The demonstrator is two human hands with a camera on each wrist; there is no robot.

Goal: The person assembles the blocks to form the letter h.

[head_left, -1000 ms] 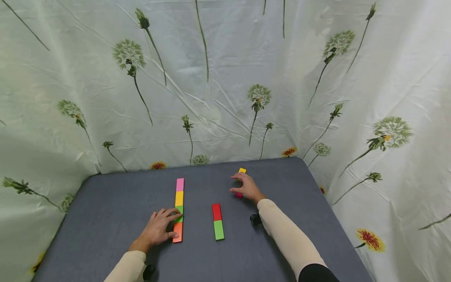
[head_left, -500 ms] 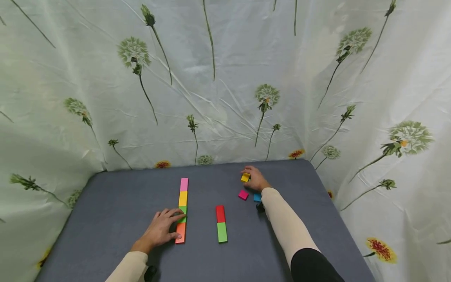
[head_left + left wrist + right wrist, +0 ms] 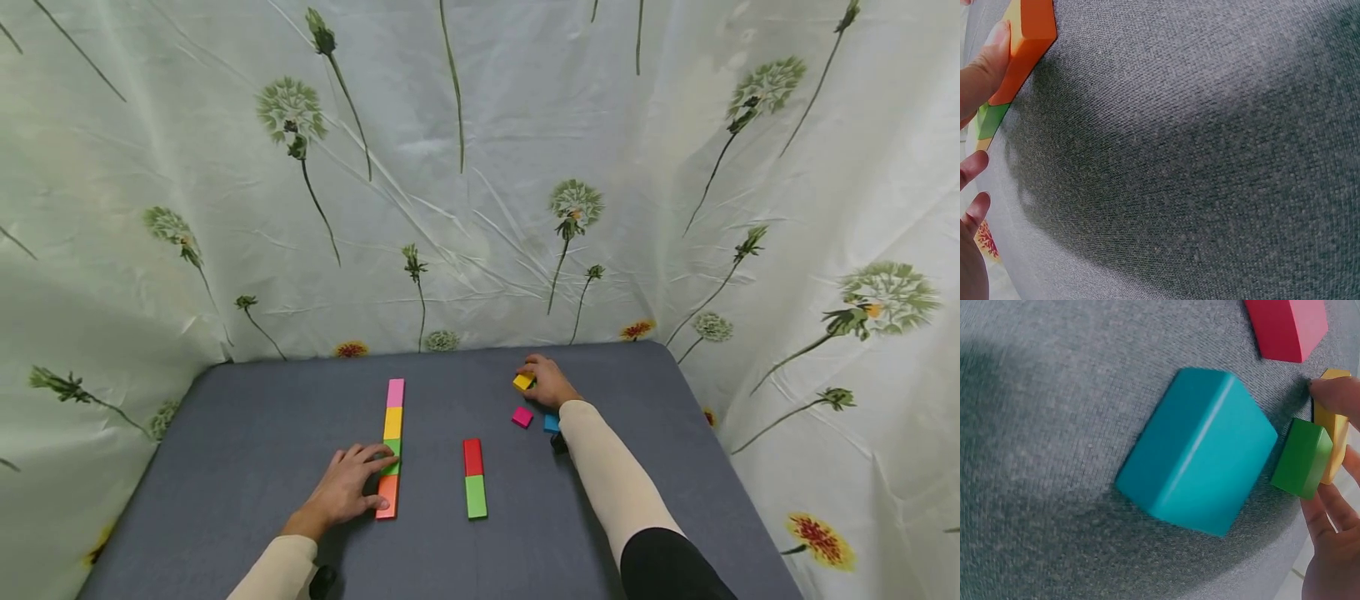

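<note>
My left hand [image 3: 339, 487] lies on a straight row of blocks, its thumb on the orange block [image 3: 387, 503] and its fingers over the green block [image 3: 393, 468]. A yellow block [image 3: 393, 422] and a pink block [image 3: 395, 392] continue that row toward the back. Farther off on the right, my right hand [image 3: 551, 384] pinches a loose yellow block [image 3: 523, 381] between thumb and fingers. In the right wrist view, a dark green block [image 3: 1300, 459] sits right against this yellow block. Nearer to the right wrist are a blue block [image 3: 1204, 450] and a magenta block [image 3: 1288, 328].
A red block [image 3: 472, 457] and a light green block [image 3: 476, 497] lie end to end between the hands. The grey cloth-covered table [image 3: 270, 425] meets a flower-printed curtain [image 3: 480, 208] along its back edge.
My right hand has reached farther back and taken hold of the yellow block, uncovering the magenta and blue blocks. The left hand stays on the row. The head view has shifted slightly.
</note>
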